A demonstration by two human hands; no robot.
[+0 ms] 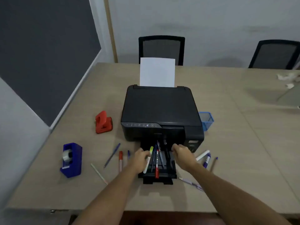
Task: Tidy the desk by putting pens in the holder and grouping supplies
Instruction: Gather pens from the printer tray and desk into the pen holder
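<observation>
Several pens lie on the printer's black output tray: a yellow-capped highlighter, a red marker, and blue and black pens between them. My left hand is at the tray's left side, fingers curled on the highlighter's white body. My right hand is at the tray's right edge with its fingers curled; what it holds is hidden. The blue mesh pen holder stands behind the printer's right side, partly hidden. More pens lie loose on the desk to either side of the tray.
The black printer with a white sheet fills the desk's middle. To its left are a red hole punch, a blue tape dispenser and a blue pen. A white marker and a purple marker lie right. Two chairs stand behind.
</observation>
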